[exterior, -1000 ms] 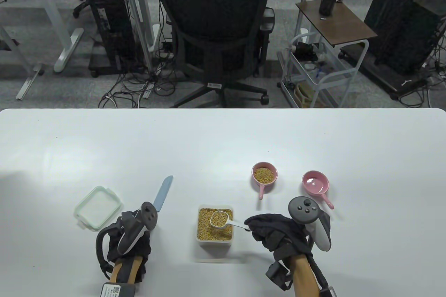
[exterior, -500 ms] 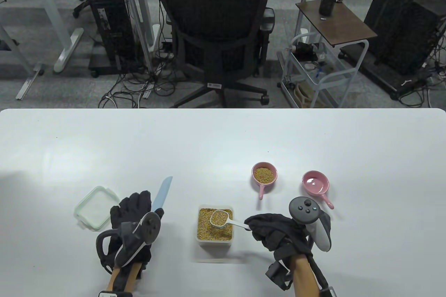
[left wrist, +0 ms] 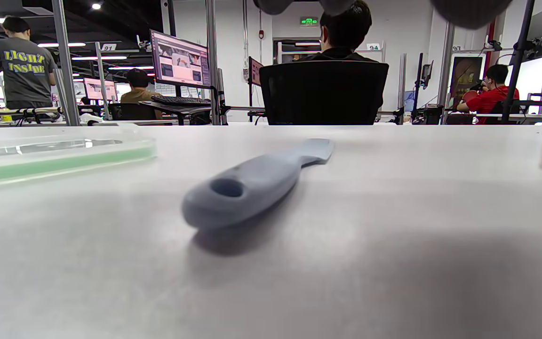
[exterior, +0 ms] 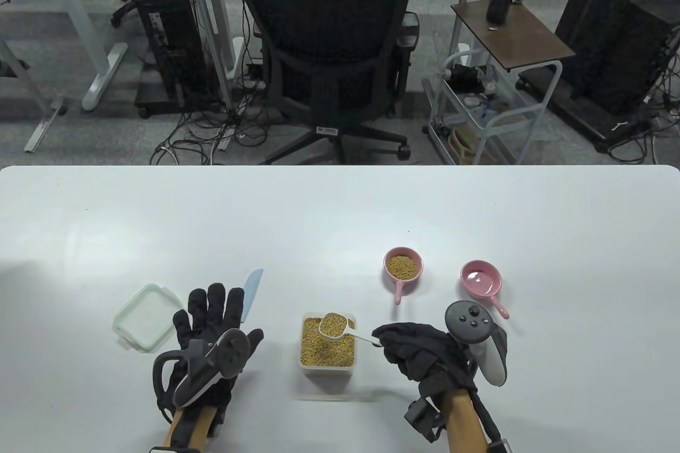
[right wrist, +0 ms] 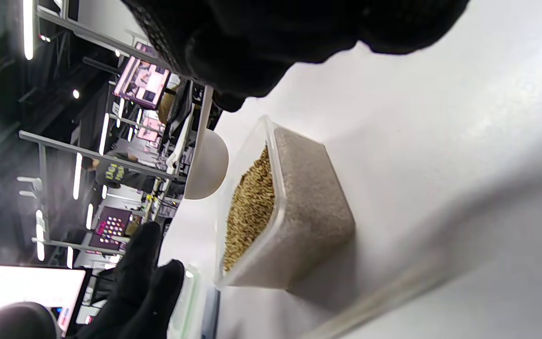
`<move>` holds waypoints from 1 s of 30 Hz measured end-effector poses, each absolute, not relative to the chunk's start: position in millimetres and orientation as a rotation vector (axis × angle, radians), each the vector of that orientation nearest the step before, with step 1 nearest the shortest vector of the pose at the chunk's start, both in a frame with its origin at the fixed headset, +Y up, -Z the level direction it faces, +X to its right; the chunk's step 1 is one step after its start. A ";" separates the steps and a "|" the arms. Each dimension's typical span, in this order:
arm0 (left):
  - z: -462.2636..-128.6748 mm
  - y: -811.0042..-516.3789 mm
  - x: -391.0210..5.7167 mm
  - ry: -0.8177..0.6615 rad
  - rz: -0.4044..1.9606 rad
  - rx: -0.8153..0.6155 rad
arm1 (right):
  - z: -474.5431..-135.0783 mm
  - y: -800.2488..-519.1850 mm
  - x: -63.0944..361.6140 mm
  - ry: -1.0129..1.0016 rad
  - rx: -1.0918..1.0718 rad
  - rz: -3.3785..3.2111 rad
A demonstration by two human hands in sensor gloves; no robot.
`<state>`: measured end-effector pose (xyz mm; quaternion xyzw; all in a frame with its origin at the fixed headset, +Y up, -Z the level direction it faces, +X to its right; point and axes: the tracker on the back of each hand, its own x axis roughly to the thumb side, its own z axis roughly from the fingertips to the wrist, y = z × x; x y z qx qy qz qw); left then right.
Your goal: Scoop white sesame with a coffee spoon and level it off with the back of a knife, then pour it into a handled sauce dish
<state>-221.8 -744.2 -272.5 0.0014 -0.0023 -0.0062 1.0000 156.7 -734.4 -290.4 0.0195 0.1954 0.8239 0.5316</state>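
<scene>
Sesame is heaping the spoon (exterior: 333,326) your right hand (exterior: 419,355) is pinching above the tub (exterior: 328,365); your left hand (exterior: 212,336), fingers spread, is hovering over the knife (exterior: 252,288) left of the tub. Levelling is pending: grasp it.

Sesame container (exterior: 328,345) at worktop (exterior: 340,208) front centre. Coffee spoon (exterior: 333,326) above container's far right corner. Lid (exterior: 142,316) far left, knife (exterior: 252,288) between lid and container. Filled sauce dish (exterior: 402,266) behind-right of container; second sauce dish (exterior: 481,280) further right.
</scene>
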 end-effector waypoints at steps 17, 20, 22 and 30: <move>-276.0 -743.0 -221.2 -0.036 -0.012 0.009 | -332.5 -717.1 205.4 0.163 -0.497 2.106; -276.6 -743.7 -220.6 -0.044 -0.016 0.008 | -337.2 -715.7 202.7 0.132 -0.546 2.220; -276.9 -744.1 -220.1 -0.046 -0.016 0.008 | -339.7 -714.3 199.2 0.090 -0.580 2.318; -277.1 -744.8 -220.3 -0.044 -0.016 0.003 | -344.0 -711.4 170.2 -0.106 -0.598 2.701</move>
